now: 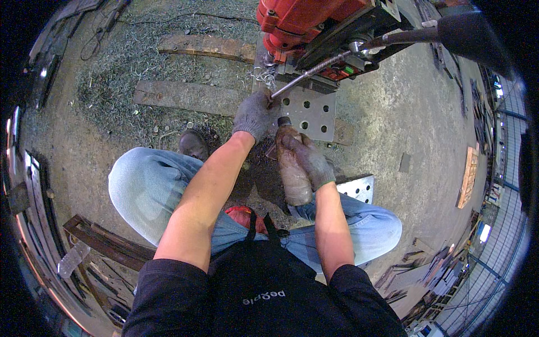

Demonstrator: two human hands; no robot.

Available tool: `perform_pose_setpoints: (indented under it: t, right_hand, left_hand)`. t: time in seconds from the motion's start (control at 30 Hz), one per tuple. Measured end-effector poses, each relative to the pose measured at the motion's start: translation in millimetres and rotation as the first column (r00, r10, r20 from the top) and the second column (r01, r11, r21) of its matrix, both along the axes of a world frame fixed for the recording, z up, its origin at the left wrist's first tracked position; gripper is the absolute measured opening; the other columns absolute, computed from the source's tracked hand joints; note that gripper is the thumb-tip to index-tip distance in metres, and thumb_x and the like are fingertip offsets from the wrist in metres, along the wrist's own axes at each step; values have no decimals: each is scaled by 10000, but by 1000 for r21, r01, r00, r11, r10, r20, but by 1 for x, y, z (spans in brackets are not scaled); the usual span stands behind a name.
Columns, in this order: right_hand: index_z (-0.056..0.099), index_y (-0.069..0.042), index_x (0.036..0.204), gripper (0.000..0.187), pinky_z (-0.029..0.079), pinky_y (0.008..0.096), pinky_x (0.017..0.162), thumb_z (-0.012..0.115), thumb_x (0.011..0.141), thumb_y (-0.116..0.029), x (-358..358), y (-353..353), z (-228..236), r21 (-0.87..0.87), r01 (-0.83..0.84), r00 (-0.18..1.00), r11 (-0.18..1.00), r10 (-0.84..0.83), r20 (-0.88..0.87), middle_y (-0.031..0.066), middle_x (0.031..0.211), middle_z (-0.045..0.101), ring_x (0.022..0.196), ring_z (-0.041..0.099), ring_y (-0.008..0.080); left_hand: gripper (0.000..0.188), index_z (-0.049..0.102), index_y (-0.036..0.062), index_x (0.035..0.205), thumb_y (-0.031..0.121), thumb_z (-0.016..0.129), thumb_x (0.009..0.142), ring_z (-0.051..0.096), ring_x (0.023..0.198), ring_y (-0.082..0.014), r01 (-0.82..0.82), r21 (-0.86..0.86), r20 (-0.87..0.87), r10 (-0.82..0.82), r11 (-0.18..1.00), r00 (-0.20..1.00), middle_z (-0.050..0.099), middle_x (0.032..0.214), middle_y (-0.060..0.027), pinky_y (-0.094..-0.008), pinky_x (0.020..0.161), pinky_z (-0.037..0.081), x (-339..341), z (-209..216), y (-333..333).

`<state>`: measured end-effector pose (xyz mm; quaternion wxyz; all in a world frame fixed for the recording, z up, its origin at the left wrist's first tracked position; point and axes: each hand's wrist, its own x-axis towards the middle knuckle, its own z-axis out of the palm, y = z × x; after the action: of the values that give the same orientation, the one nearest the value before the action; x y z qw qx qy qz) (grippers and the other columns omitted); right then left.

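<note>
Left grip (255, 116), in a grey glove, is closed on the near end of a metal lever (309, 73); the lever runs from it up and right, in front of a red machine (309, 22). Right grip (310, 162), likewise gloved, is wrapped around a grimy plastic bottle (293, 181), held at a tilt, its dark cap (284, 121) just to the right of the left grip. Perforated metal plate (314, 117) lies beyond the right grip. Metal shavings (112, 106) and two flat bars (185, 98) lie left of and beyond the left grip; a dark boot (193, 144) is to its lower left.
</note>
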<state>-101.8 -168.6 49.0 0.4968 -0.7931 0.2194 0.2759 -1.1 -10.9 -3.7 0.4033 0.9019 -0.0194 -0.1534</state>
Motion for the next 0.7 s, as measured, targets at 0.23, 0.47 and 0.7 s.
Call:
perform_pose_setpoints:
  t: [0.23, 0.47, 0.7]
  right_hand:
    - [507, 8, 1392, 816, 438, 375, 991, 636, 844, -583, -1, -1, -8, 23, 52, 999, 998, -52, -9, 231, 1280, 612, 1137, 606, 313]
    - [501, -26, 1404, 753, 468, 365, 944, 666, 851, -510, -4, -6, -20, -45, 21, 999, 999, -19, 43, 187, 1253, 617, 1084, 606, 255]
    - [477, -25, 1417, 809, 382, 410, 1075, 636, 857, -588, -6, -8, -19, 208, 124, 990, 970, -134, 37, 217, 1402, 531, 1321, 481, 365]
  left_hand:
    - [348, 639, 44, 986, 383, 601, 917, 641, 943, -450, 3, 5, -20, -3, 1000, 1000, 671, 961, -250, -508, 804, 505, -1, 5, 0]
    - [355, 636, 51, 1000, 392, 607, 910, 642, 948, -451, -4, 10, -24, 4, 1000, 1000, 673, 963, -246, -505, 800, 507, 0, 3, -2]
    - [358, 667, 53, 989, 387, 631, 864, 656, 924, -436, -72, -217, -128, 45, 973, 991, 681, 944, -255, -492, 777, 519, 3, -15, -1]
